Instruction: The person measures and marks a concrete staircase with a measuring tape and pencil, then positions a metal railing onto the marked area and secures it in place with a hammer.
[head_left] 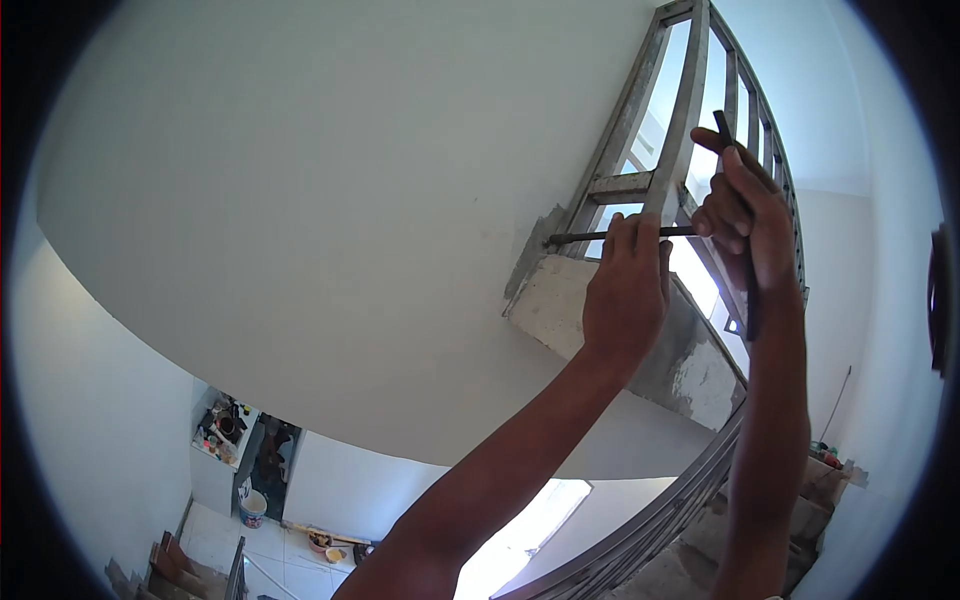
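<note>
A thin dark metal rod (588,237) runs sideways at the foot of the railing, its left end right at the wall. My left hand (630,285) is closed over the rod, with fingers beside the railing's upright. Farther right, my right hand (745,210) is raised near the rod's right end. It is closed on a dark narrow bar (752,310) that sticks out above the fingers and below the wrist. The grey metal railing (687,110) rises above both hands from a rough concrete ledge (545,300).
A curved pale wall (350,200) fills the left. Far below lies a tiled floor (290,550) with a white bucket (253,508) and a cluttered shelf (222,428). A dark curved handrail (640,540) sweeps along the concrete stairs (690,555) at lower right.
</note>
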